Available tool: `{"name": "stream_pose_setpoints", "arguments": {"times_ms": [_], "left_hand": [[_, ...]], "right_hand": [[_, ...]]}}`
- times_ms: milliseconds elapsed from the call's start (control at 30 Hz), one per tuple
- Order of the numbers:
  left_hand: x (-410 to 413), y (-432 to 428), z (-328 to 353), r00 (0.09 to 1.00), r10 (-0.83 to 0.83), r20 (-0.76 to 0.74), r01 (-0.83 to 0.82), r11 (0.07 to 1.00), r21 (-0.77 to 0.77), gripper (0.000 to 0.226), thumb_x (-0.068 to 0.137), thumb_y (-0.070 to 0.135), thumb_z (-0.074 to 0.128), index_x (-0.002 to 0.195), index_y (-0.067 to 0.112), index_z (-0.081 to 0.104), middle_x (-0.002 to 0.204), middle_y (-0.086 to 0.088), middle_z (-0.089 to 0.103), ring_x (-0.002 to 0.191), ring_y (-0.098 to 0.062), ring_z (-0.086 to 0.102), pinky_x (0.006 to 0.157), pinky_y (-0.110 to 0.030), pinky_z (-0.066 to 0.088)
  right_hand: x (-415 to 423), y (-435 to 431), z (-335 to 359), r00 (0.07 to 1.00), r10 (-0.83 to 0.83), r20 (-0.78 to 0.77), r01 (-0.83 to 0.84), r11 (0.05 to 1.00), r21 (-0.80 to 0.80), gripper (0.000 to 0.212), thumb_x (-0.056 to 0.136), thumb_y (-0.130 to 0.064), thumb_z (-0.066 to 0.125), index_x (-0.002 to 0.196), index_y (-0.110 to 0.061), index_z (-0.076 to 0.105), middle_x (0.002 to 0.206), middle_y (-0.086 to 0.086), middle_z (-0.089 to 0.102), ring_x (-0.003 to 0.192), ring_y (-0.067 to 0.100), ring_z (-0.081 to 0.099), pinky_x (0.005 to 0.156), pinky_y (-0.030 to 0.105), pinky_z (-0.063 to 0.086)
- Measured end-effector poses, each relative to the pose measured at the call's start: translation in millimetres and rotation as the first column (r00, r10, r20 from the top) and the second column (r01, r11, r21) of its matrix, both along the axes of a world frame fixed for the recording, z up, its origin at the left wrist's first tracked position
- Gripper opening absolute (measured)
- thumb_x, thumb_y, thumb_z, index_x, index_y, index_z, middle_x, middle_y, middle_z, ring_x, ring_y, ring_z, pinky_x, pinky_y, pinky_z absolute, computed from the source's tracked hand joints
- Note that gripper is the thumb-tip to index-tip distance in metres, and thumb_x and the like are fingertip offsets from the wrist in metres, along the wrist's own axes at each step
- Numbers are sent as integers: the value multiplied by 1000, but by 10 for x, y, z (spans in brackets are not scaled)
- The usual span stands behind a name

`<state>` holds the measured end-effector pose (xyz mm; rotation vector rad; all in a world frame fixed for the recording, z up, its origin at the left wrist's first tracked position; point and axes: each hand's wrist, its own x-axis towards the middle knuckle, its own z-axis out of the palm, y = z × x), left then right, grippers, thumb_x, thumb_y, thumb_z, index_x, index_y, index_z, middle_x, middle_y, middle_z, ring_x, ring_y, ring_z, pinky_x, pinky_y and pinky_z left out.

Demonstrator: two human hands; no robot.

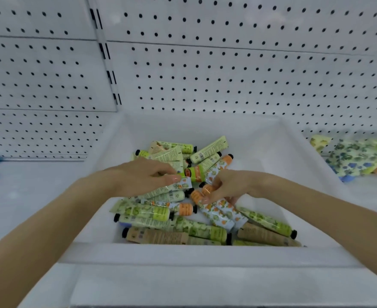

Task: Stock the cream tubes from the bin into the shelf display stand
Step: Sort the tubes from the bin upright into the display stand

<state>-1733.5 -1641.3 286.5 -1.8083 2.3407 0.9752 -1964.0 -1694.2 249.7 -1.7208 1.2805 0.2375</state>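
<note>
Found bin (pixel 205 252) heaped with cream tubes (pixel 160 218); stocking barely begun. Mid-bin: pinched floral tube (pixel 179 186) in left hand (pixel 143 176) fingers (pixel 173 179), clutched orange-print tubes (pixel 218 210) in right hand (pixel 229 185).

glossy plastic cream tubes (pixel 154 213), matt white bin (pixel 205 252)

No legible text or numbers, only blurred, unreadable print on the cream tubes (pixel 209 150)
</note>
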Motion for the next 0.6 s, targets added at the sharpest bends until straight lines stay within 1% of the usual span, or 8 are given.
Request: {"name": "stream_pose_setpoints", "arguments": {"times_ms": [67, 100, 133, 267, 333, 400, 467, 600], "left_hand": [[7, -8, -13, 1000, 8, -21, -8, 1000, 14, 51, 88, 64, 34, 129, 39, 52, 131, 17, 52, 122, -6, 46, 107, -35, 37], [5, -6, -9, 999, 11, -40, -11, 1000, 12, 51, 88, 63, 34, 129, 38, 52, 131, 18, 52, 122, -5, 46, 107, -33, 36], [3, -1, -1, 998, 15, -64, -14, 1000, 10, 50, 88, 63, 35, 129, 38, 52, 131, 19, 52, 123, -4, 45, 106, -31, 35], [-24, 19, 48, 977, 66, -205, -68, 998, -4, 60, 77, 68, 37, 129, 40, 53, 132, 23, 50, 125, -1, 43, 106, -26, 32], [-37, 21, 70, 966, 74, -249, -86, 996, -37, 58, 75, 68, 39, 124, 42, 55, 130, 23, 52, 122, 0, 45, 105, -26, 33], [-47, 13, 83, 959, 49, -280, -75, 994, -81, 52, 71, 69, 41, 114, 45, 59, 122, 25, 58, 117, 3, 50, 105, -27, 37], [-51, 10, 83, 945, 25, -326, -62, 993, -102, 48, 69, 67, 46, 104, 42, 65, 112, 24, 64, 108, 7, 56, 102, -26, 42], [-65, -16, 57, 919, 6, -394, -56, 992, -116, 54, 64, 62, 58, 97, 23, 74, 93, 11, 73, 91, 0, 66, 89, -26, 51]], "right_hand": [[-6, -5, 49, 1000, -5, 4, 5, 1000, -11, 39, 78, -39, 75, 86, -5, 58, 86, 8, 55, 70, 15, 53, 56, 17, 49], [-8, -11, 83, 1000, -6, 18, 7, 999, -35, 39, 79, -39, 74, 94, -5, 62, 95, 7, 59, 75, 14, 56, 57, 16, 50], [-8, -21, 122, 999, -7, 48, 10, 998, -65, 38, 79, -39, 74, 98, -7, 63, 98, 5, 60, 78, 13, 57, 58, 16, 49], [18, -16, 283, 969, -11, 248, 39, 993, -111, 23, 77, -32, 76, 91, -16, 66, 80, -6, 65, 73, 10, 59, 66, 21, 49], [38, 4, 310, 955, 21, 296, 18, 992, -129, 22, 76, -26, 78, 94, -16, 69, 87, -1, 72, 79, 14, 65, 75, 26, 52], [66, 26, 316, 946, 47, 320, -2, 990, -139, 26, 75, -20, 79, 99, -13, 71, 97, 3, 73, 90, 18, 68, 87, 31, 53], [90, 52, 320, 935, 56, 351, -4, 989, -146, 29, 73, -15, 81, 100, -12, 71, 98, 6, 73, 90, 17, 69, 88, 32, 54], [135, 103, 347, 901, 50, 431, 54, 973, -225, 34, 67, -11, 84, 98, -10, 69, 95, 8, 72, 81, 12, 68, 81, 24, 57]]}}
